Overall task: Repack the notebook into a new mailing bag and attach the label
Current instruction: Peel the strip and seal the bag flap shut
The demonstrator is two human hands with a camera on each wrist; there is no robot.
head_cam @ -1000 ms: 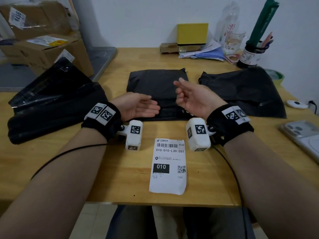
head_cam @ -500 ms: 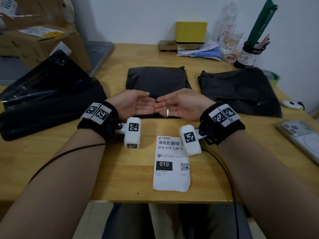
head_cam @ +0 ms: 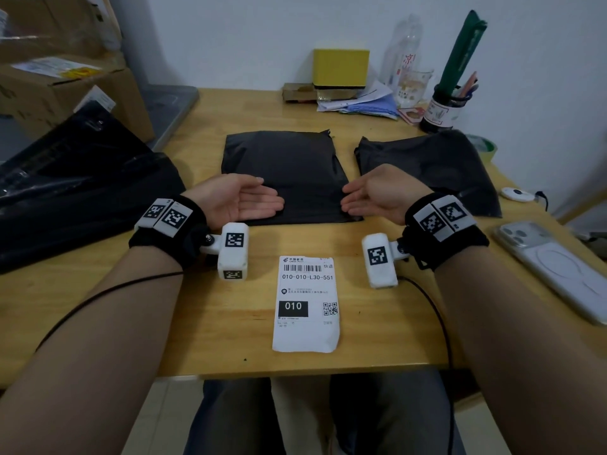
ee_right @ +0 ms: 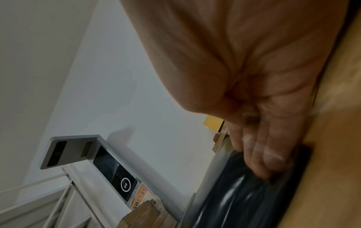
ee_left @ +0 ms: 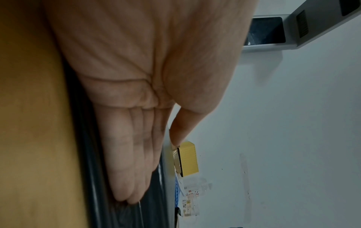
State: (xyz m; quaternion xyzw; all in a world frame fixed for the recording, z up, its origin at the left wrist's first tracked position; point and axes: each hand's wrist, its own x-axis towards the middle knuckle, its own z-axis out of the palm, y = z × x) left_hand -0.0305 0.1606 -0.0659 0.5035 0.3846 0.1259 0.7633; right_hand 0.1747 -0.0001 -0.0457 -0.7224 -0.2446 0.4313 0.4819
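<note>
- Centre mailing bag (head_cam: 284, 174): flat black poly parcel in the middle of the wooden table (head_cam: 138, 320), near edge toward the person; the notebook is not visible, presumably inside this bag, though that cannot be confirmed
- Left hand (head_cam: 238, 200): edge-on at the bag's near left corner, palm facing inward, fingers straight and together, holding nothing; the left wrist view shows fingertips (ee_left: 125, 195) at the black film
- Right hand (head_cam: 372, 198): mirrors it at the near right corner, fingers extended, empty; the right wrist view is blurred
- Step in hand, as a judgement: taking hold of the parcel to open it; best to pinch the film at both corners and find the sealed flap before pulling, so the contents are not bent
- Spare mailing bag (head_cam: 430, 174): wrinkled black film to the right of the centre one, apart from it; likely the new bag
- Shipping label (head_cam: 307, 303): white slip near the table's front edge, between the wrists; reads "China Post", "010-010-L30-551", a black block "010", plus barcode and QR code; smaller print illegible
- Black bags (head_cam: 78, 188): pile at the left
- Phone (head_cam: 558, 267): face down at the right edge
- Yellow box (head_cam: 341, 67): rear centre by the wall, no writing legible
- Clear bottle (head_cam: 405, 57): right of the box, red characters unreadable
- Cardboard boxes (head_cam: 56, 73): far left, labels illegible
</note>
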